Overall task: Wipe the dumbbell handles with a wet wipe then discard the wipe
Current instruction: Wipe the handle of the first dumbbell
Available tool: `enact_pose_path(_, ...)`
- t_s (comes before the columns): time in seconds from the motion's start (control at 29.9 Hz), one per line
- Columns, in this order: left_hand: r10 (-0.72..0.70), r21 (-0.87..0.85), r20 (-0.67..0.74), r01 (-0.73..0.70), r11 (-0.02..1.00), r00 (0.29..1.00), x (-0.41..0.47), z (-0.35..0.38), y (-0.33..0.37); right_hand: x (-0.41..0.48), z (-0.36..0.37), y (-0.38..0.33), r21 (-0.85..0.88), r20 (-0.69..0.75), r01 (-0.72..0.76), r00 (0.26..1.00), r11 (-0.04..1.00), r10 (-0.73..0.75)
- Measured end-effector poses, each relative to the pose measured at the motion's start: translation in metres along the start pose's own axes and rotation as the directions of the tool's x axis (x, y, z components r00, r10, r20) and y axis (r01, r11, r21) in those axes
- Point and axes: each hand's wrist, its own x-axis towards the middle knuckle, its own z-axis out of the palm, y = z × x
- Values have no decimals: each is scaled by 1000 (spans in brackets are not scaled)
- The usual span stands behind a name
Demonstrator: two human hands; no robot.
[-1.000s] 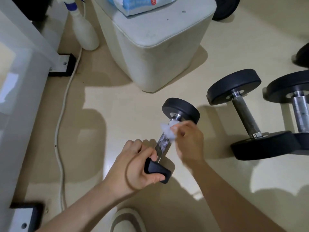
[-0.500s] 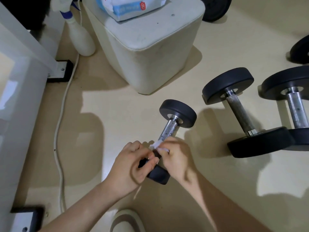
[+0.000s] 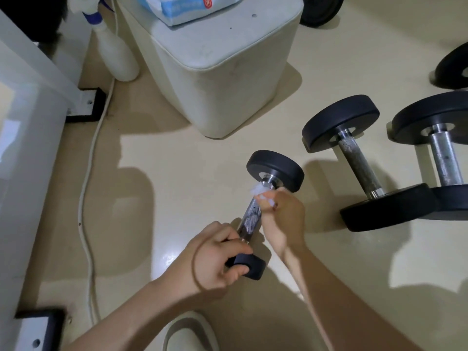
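Observation:
A small black dumbbell [image 3: 276, 171] with a knurled steel handle lies tilted on the floor at the middle. My left hand [image 3: 215, 257] grips its near black end. My right hand [image 3: 283, 216] holds a white wet wipe [image 3: 260, 192] wrapped on the far end of the handle, just below the far weight. The middle of the handle shows bare between my hands.
Two larger dumbbells [image 3: 359, 160] [image 3: 440, 153] lie on the floor to the right. A white padded stool [image 3: 222, 79] with a wipes pack [image 3: 187, 6] stands behind. A spray bottle [image 3: 116, 54], a white cable [image 3: 86, 198] and a white frame [image 3: 27, 102] are at the left. A slipper [image 3: 190, 333] is near me.
My right hand slid the wipe from the near end of the handle up to the far end. My left hand kept its grip on the near weight.

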Motion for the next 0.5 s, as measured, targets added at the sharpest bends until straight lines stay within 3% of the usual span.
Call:
enact_pose_path(0.1,53,57,12,-53,997,999,6,9,8,-25,-5,0,97,130,82,987,992,-94)
enact_pose_path(0.2,0,59,-6,0,998,1000,6,11,6,8,-14,11,146,-86,-99,990,984,113)
enact_pose_path(0.23,-33,47,-9,34,998,999,6,11,4,7,-14,11,114,-126,-104,985,988,118)
enact_pose_path(0.27,-54,44,-4,55,998,999,6,11,3,0,-10,11,110,-118,-93,987,990,106)
enact_pose_path(0.37,-94,26,29,93,995,995,6,11,0,-34,-3,6,51,85,105,990,993,-109)
enact_pose_path(0.5,-188,-84,51,192,978,981,3,6,-6,5,-18,6,172,-111,-81,989,982,101)
